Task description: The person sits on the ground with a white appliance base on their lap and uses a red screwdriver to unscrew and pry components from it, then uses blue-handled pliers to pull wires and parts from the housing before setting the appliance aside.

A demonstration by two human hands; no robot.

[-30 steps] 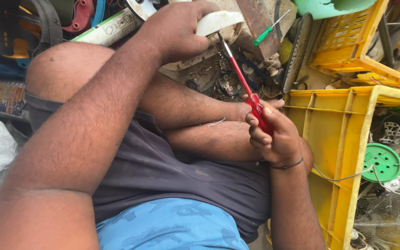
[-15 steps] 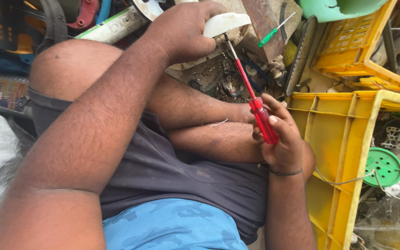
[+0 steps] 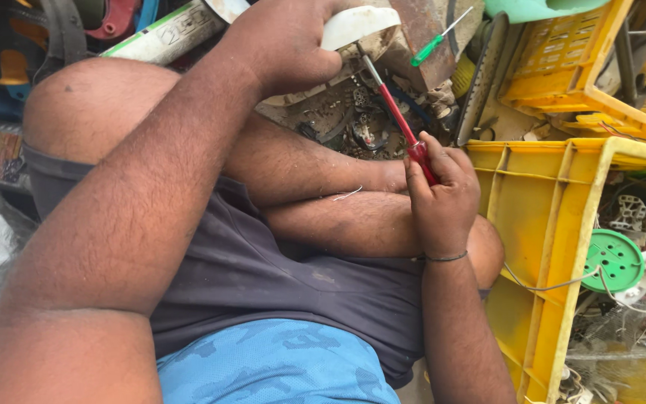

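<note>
My left hand (image 3: 285, 41) grips a white plastic piece (image 3: 357, 24) at the top of the view, above my crossed legs. My right hand (image 3: 443, 198) is closed around the handle of a red screwdriver (image 3: 401, 127). The metal tip of the screwdriver points up and touches the underside of the white piece. I sit cross-legged in dark shorts, and my left forearm crosses the whole left side of the view.
A yellow plastic crate (image 3: 555, 224) stands at my right, with a green round part (image 3: 617, 259), wires and scrap in it. A second yellow crate (image 3: 562, 60) lies behind it. A green-handled screwdriver (image 3: 431, 45) and small metal scrap lie on the ground ahead.
My right hand and the red screwdriver have shifted slightly, and the view has moved a little. The left hand keeps its hold on the white piece.
</note>
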